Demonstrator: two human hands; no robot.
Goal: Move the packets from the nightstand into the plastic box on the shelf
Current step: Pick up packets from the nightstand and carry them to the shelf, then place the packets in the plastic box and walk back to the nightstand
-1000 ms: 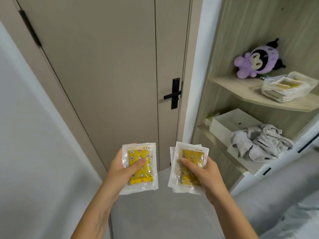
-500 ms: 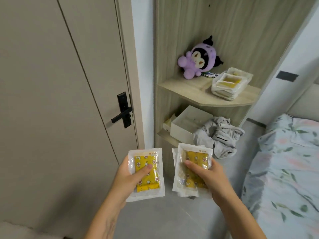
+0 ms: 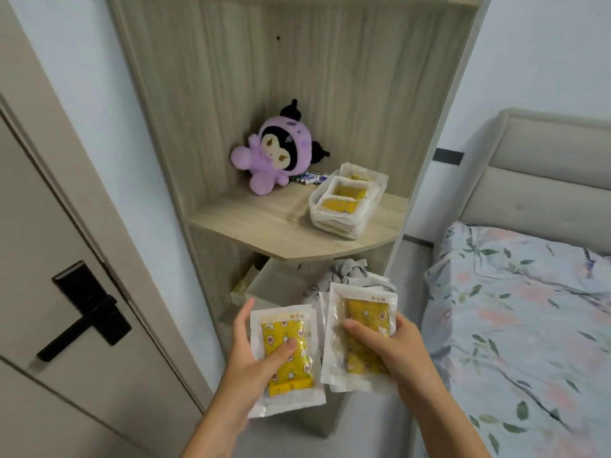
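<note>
Left hand [image 3: 251, 355]: sitting at about 6 o'clock in the view, gripping a clear packet with a yellow pouch inside [image 3: 286, 353]; the thumb is pressing on the yellow face while the other fingers [image 3: 243, 314] are curling up behind the packet's left edge.
Right hand [image 3: 396, 350]: lying at about 5 o'clock, just beside the left hand, holding a stack of packets [image 3: 358, 335] fanned slightly; the thumb is pressing across the top packet, the remaining fingers wrapping behind the stack's right side.
Packets in the hands: both standing roughly upright, faces turned toward the camera, their inner edges close together but whether they are touching cannot be told.
Plastic box [image 3: 347, 201]: resting on the upper shelf [image 3: 264, 226] near the middle of the view, at about 12 o'clock from the hands and well apart from them; it is already holding yellow-and-clear packets lying flat, filling it to the rim.
Plush toy [image 3: 277, 153]: a purple and black figure sitting on the same shelf at 10 o'clock from the box, leaning against the back panel.
Batteries [image 3: 309, 177]: lying between the plush toy and the box, near the back of the shelf.
Lower shelf: a grey crumpled cloth [image 3: 344, 274] showing just above the right hand's stack, beside a pale box [image 3: 274, 279] partly hidden under the upper shelf.
Door [image 3: 49, 292]: standing at 9 o'clock with a black lever handle [image 3: 86, 312].
Bed [image 3: 529, 325]: lying at 3 o'clock, covered in a floral sheet, with a padded headboard [image 3: 545, 166] behind it.
</note>
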